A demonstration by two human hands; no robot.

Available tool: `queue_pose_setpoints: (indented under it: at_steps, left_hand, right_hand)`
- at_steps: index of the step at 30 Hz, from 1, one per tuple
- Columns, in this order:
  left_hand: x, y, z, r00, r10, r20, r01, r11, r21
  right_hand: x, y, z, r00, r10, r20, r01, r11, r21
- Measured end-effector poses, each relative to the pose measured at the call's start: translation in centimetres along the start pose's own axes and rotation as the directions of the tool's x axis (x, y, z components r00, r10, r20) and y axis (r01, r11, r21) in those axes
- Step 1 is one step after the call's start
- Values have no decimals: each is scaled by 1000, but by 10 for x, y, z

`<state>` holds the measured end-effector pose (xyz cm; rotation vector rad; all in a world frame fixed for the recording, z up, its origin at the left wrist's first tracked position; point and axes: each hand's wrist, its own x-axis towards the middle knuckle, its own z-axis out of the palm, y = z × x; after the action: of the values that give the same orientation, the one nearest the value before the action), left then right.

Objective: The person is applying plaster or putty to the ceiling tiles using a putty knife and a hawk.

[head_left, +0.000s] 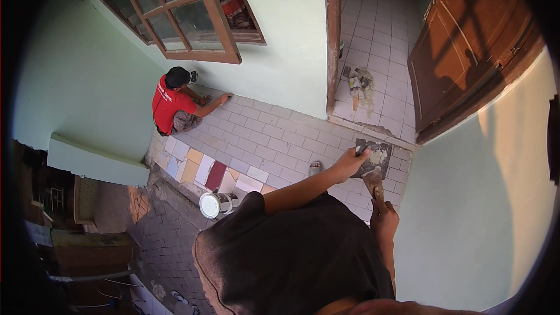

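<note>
My left hand [350,163] grips the edge of a dark, square board [382,169], with the thumb lying over its top. Pale, putty-like paste is smeared across the board's surface. In my right hand [385,220] is a putty knife [374,185], held by its handle. The knife's wide blade meets the near side of the board, close to the paste. Both hands are in front of my body, above the tiled floor near the doorway.
A co-worker [171,102] in a red shirt crouches by the wall, one hand at its base. A paint can [217,205] stands left of me. Tools and smeared paste [357,88] lie inside the doorway. A brown door [466,52] stands open; a window sash [181,11] swings outward.
</note>
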<state>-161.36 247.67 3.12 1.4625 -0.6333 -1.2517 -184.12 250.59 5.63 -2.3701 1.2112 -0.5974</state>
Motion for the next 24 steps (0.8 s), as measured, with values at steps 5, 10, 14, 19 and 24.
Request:
queue_pose_setpoints:
  at_steps: [5, 10, 14, 19, 24]
  left_hand:
    - [-2, -8, -4, 999, 33, -4, -33, 999, -13]
    - [-11, 4, -10, 998, -32, 59, 31, 999, 6]
    - [-23, 18, 4, 999, 29, 14, -29, 1000, 8]
    - [-19, 12, -5, 996, 51, 78, -56, 996, 72]
    - [-22, 26, -9, 995, 43, 90, -59, 980, 189]
  right_hand:
    - [-3, -13, -6, 999, 36, 19, -36, 999, -14]
    - [4, -11, -11, 989, 143, -25, -141, 988, 56]
    - [-11, -33, -13, 999, 43, 8, -43, 998, 52]
    - [-9, -25, -15, 983, 163, -85, -163, 987, -2]
    - [-10, -35, -13, 993, 93, -77, -92, 996, 10]
